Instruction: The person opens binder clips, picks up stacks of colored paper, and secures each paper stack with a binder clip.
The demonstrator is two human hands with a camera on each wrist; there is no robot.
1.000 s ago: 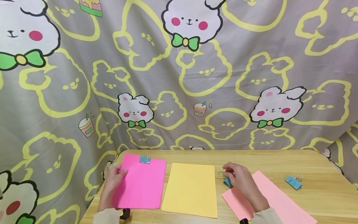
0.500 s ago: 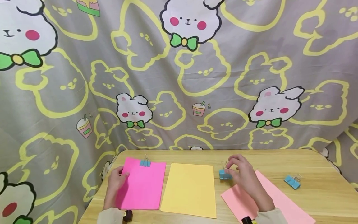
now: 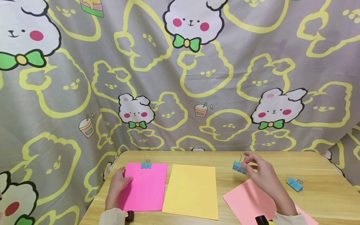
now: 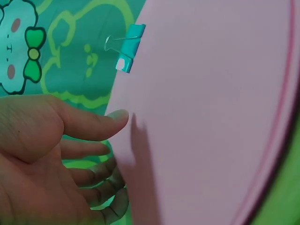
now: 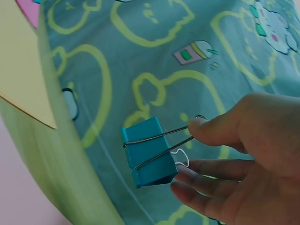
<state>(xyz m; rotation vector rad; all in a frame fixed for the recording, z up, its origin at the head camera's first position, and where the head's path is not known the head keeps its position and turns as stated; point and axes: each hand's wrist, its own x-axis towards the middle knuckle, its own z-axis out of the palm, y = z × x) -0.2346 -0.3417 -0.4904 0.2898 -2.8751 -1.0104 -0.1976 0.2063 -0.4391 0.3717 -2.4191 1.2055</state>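
Observation:
My left hand [image 3: 116, 186] grips the left edge of a bright pink stack of paper [image 3: 146, 190], thumb over the front and fingers at the back. A blue binder clip [image 3: 146, 165] sits on the stack's top edge, its wire handles upright; the same clip shows in the left wrist view. With my right hand [image 3: 264, 173] I pinch the wire handle of another blue binder clip [image 5: 147, 150] between thumb and fingers. That clip hangs above the far side of the table, closed, its second handle folded out behind.
Yellow paper [image 3: 191, 190] lies flat beside the pink stack. Light pink paper [image 3: 242, 197] lies askew under my right forearm. A third blue binder clip [image 3: 294, 183] rests on the wooden table [image 3: 332, 203] at the right. A patterned curtain [image 3: 168, 78] hangs behind the table's far edge.
My right hand has lifted its binder clip and carried it right and farther back, turning it. The pink stack's raised left top corner has come down level, my left hand still at its edge.

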